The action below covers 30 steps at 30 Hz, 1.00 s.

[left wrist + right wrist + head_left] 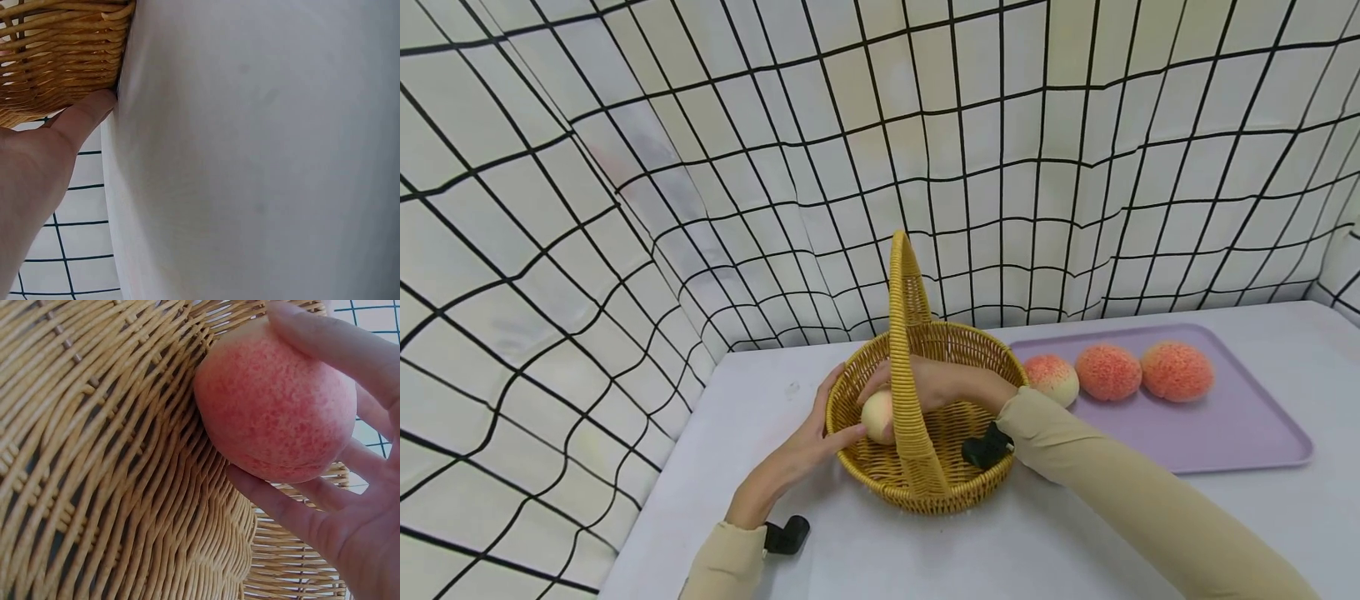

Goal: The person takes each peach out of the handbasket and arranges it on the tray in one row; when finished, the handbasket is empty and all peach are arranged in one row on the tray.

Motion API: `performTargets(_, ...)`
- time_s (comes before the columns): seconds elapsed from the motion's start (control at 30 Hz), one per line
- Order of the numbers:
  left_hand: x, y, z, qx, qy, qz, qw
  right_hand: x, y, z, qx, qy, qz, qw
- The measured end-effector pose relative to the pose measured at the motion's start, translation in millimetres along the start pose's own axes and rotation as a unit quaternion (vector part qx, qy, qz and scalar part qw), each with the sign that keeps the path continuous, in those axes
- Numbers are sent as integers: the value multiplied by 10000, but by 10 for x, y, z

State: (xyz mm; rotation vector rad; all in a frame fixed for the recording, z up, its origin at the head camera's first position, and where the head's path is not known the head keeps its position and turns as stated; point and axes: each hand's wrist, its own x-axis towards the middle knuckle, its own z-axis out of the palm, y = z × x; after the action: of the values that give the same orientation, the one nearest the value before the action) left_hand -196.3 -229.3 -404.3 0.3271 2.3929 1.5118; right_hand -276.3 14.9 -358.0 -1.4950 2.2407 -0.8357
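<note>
A yellow-brown wicker basket (962,492) with a tall arched handle stands on the white table. My right hand (928,383) reaches under the handle into it and grips a pale, pink-blushed peach (876,417) near the left inner wall. Thumb and fingers spread around the peach (275,406) in the right wrist view, close over the woven bottom. My left hand (805,442) holds the basket's left side, its thumb over the rim and its fingers along the outer wall. From the left wrist, a finger shows low against the wicker (62,62), near the tabletop.
A purple tray (1247,417) lies right of the basket, with three peaches in a row: a paler one (1052,380) beside the basket, then two redder ones (1108,372). White cloth walls with a black grid (970,167) rise behind and on the left.
</note>
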Motion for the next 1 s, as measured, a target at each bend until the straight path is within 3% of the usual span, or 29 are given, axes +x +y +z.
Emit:
performTargets(0.33,1,7,-23,35,13,67,10000,19,-22,3,205,-44,-280,9994)
performTargets(0.47,6,-6,-12,28,50,56,10000,-50,-57,-43,184,206,-151,9995)
performTargets(0.6,11,-9,0,20,98,62,9999,-199,-139,-217,209,608,-57,9979)
performTargets(0.8,7,-6,2,-19,114,93,9999,-702,-296,-577,-237,1032,-96,9943)
performTargets(1.0,2,-15,-4,-147,28,152,9998,-1482,-412,-799,-369,1323,212,9903)
